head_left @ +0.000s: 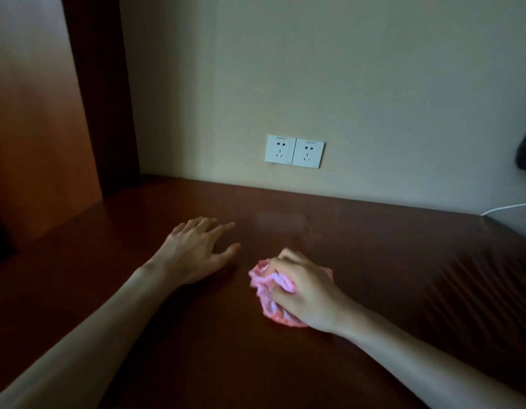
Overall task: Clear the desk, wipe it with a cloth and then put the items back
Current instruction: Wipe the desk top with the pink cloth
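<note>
My right hand (303,293) fingers are clenched round the cloth (270,296), bunched under the palm mid-desk (388,261), toward the front edge. Left hand (196,252) lies flat, fingers released, just beside it. I judge unwiped desk lies ahead toward the wall edge; right hand leads.

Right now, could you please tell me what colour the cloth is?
Pink; the cloth shows best in the head view, bunched under the right hand.
</note>
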`<action>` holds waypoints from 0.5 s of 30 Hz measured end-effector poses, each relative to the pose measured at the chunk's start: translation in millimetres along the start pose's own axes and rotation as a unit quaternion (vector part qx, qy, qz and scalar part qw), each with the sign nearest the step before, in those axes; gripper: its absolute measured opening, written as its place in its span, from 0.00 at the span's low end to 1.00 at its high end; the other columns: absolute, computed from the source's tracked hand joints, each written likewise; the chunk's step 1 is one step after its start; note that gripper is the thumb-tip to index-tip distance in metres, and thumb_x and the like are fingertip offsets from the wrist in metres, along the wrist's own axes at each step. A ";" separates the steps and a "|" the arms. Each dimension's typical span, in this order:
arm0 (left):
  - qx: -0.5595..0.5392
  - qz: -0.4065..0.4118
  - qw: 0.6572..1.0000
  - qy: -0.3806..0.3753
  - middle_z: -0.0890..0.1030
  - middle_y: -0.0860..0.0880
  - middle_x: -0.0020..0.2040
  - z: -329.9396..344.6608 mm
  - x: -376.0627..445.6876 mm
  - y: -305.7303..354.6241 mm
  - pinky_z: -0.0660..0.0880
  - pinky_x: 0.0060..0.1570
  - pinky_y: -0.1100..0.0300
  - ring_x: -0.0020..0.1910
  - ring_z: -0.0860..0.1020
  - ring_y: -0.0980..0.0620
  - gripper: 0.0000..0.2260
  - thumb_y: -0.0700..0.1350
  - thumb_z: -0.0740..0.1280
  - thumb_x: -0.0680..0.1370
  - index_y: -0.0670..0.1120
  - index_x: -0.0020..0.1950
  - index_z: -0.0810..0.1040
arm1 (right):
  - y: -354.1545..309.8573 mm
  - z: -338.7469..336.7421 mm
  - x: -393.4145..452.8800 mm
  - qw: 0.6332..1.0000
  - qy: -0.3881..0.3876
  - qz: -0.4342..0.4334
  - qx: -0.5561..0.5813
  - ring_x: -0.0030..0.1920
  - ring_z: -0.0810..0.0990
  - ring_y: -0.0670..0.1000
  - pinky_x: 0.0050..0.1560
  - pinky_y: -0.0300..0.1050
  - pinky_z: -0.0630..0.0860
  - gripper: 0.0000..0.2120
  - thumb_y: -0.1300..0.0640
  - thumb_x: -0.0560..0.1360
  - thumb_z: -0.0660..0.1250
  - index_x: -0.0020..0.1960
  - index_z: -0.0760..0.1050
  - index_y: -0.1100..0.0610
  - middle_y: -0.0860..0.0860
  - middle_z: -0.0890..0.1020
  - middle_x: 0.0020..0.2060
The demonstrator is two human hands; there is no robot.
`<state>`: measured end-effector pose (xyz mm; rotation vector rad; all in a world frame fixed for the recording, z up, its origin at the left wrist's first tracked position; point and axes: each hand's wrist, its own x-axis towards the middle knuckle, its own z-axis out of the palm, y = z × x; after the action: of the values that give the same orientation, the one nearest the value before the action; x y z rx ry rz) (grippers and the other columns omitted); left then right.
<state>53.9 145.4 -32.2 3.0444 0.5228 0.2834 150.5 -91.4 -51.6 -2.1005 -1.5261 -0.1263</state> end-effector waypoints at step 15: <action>0.009 0.003 0.989 -0.151 0.45 0.54 0.82 7.4 29.9 3.5 0.50 0.77 0.46 0.81 0.46 0.48 0.33 0.77 0.43 0.73 0.72 0.78 0.43 | 176.5 36.1 237.5 0.980 0.067 0.170 -0.077 0.52 0.76 0.57 0.46 0.46 0.67 0.08 0.47 0.73 0.61 0.42 0.72 0.51 0.55 0.80 0.50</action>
<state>84.2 152.1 -34.0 3.0238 0.4958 -0.1812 386.6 90.6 -57.3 -2.3895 -1.0913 -0.2629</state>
